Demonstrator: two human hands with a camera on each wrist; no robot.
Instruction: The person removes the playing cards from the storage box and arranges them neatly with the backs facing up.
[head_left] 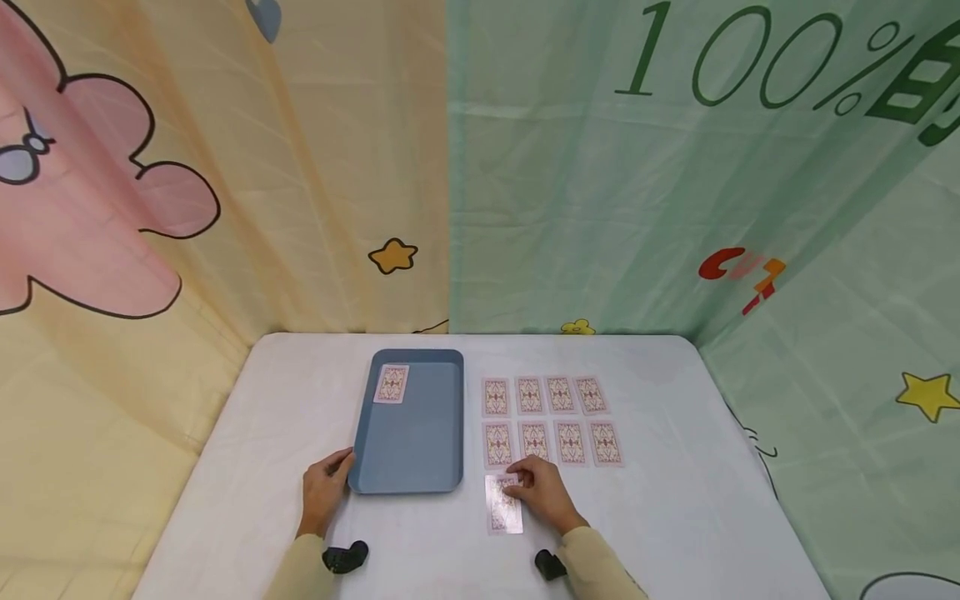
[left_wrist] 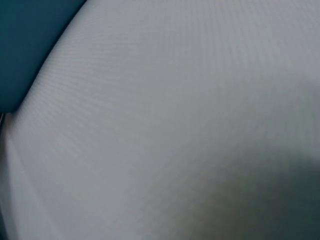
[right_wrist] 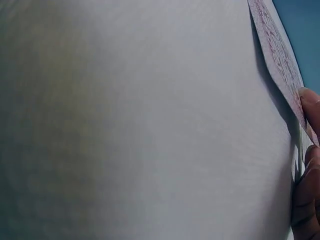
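Observation:
My right hand [head_left: 546, 495] pinches a playing card [head_left: 504, 515] by its upper right edge, between thumb and fingers. Its patterned back faces up and catches the light. In the right wrist view, the card [right_wrist: 280, 55] is tilted, with a shadow beneath it on the tablecloth, and the fingertips [right_wrist: 311, 100] grip its edge. At the lower left corner of the blue tray [head_left: 408, 467], my left hand [head_left: 324, 490] holds the rim between thumb and fingers. Another card [head_left: 392, 384] lies face down in the tray's upper left. The left wrist view shows no hand, only tray edge and cloth.
Right of the tray, several face-down cards lie in two rows, an upper row [head_left: 529, 395] and a lower row [head_left: 572, 442]. All rest on a white-covered table [head_left: 660, 517]. Printed curtains [head_left: 570, 208] hang behind and at both sides.

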